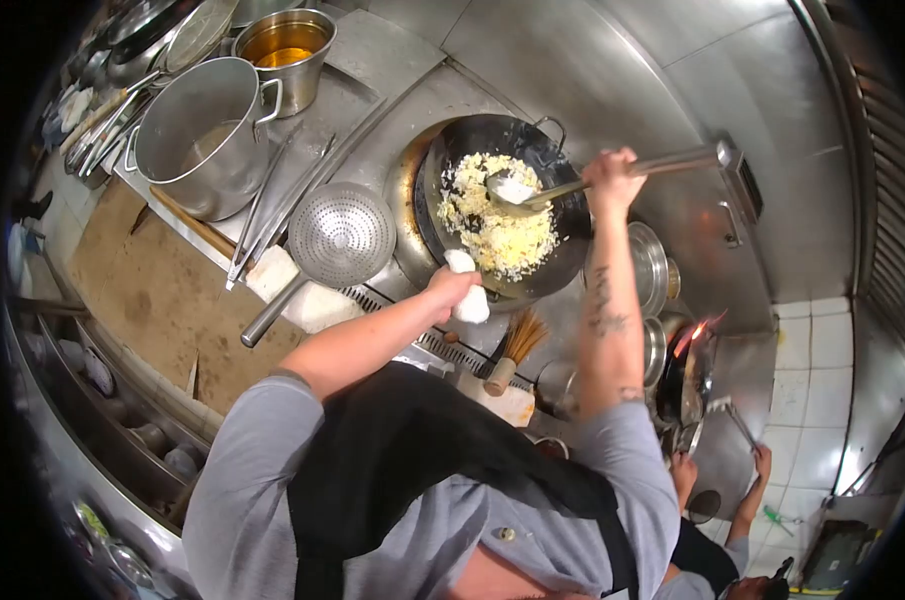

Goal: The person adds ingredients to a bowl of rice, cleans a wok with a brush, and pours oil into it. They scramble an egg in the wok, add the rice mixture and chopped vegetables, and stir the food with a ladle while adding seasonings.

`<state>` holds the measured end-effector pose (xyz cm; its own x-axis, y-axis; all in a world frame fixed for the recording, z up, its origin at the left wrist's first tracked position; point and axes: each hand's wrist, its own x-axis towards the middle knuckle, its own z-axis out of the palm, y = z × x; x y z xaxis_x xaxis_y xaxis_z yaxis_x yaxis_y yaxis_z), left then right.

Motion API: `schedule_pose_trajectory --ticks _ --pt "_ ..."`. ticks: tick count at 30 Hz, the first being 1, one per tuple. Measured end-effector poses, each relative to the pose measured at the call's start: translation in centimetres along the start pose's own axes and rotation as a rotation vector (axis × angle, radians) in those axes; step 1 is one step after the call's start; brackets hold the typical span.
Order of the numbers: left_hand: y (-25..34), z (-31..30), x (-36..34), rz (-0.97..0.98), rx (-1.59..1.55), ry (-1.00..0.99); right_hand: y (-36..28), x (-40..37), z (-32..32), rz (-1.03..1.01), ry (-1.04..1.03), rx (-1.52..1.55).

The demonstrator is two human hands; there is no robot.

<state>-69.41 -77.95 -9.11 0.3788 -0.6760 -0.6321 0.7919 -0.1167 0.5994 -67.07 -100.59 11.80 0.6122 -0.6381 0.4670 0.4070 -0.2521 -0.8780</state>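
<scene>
The right arm stretches well out, the right hand point(612, 182) with fingers wrapped round the ladle point(677, 160), whose bowl carries something white inside the wok point(573, 215), amid yellow-and-white food point(517, 243). The left arm angles inward, the left hand point(450, 290) gripping a white cloth point(470, 306) at the wok's near rim. A strainer point(341, 233) crowds the wok's left side, a brush point(524, 340) its near side; a pot point(200, 125) stands farther left.

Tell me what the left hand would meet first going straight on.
Probably the yellow-white food in the wok, beyond the white cloth the left hand holds, though depth is unclear.
</scene>
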Motion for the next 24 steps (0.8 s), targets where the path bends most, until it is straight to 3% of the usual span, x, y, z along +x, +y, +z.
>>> schedule_pose_trajectory --ticks 2,5,7,8,9,10,11,14,16,17,19,20,23,24 --pt "0.1 0.2 -0.2 -0.013 0.007 0.002 -3.5 0.8 -1.7 0.011 0.183 -0.151" --pt "0.3 0.4 -0.3 -0.019 0.004 0.005 -4.7 -0.2 -5.8 -0.038 0.485 0.061" --pt "0.2 0.0 0.2 -0.057 -0.042 -0.035 0.2 -3.8 -7.6 -0.239 0.255 -0.034" --pt "0.2 -0.3 0.3 -0.098 -0.082 -0.093 -0.4 -5.6 -3.9 -0.106 0.322 -0.045" --pt "0.3 -0.4 0.5 -0.145 -0.118 -0.153 0.7 -5.0 -4.2 -0.103 0.158 0.244" --pt "0.7 -0.7 0.8 -0.259 -0.187 -0.231 0.6 -3.5 -4.8 0.133 0.259 0.472" --pt "1.4 -0.8 0.7 -0.315 -0.156 -0.288 0.2 -2.1 -5.6 0.2 0.2 0.4" --pt "-0.9 -2.1 5.7 -0.331 -0.065 -0.343 -6.9 -0.6 -1.9 0.326 0.377 0.101" --pt "-0.5 -0.3 -0.2 -0.234 -0.005 -0.074 -9.4 -0.1 -2.6 0.27 0.256 0.198" --pt "-0.1 0.4 -4.2 -0.214 -0.022 0.005 -13.8 -1.7 -0.4 0.352 0.353 0.081" --pt "-1.0 -0.1 -10.6 -0.179 -0.118 -0.175 -16.4 -2.5 -0.7 0.349 0.202 0.175" --pt "-2.8 -1.4 -10.0 -0.107 -0.138 -0.175 -17.7 -3.5 0.2 0.336 0.207 0.176" --pt "1.9 2.9 -10.5 -0.202 -0.001 -0.03 -14.1 -4.0 1.5 0.269 0.27 -0.084" --pt "2.6 2.9 -8.1 -0.255 -0.007 -0.145 -10.0 -3.0 1.2 0.089 0.415 -0.274"
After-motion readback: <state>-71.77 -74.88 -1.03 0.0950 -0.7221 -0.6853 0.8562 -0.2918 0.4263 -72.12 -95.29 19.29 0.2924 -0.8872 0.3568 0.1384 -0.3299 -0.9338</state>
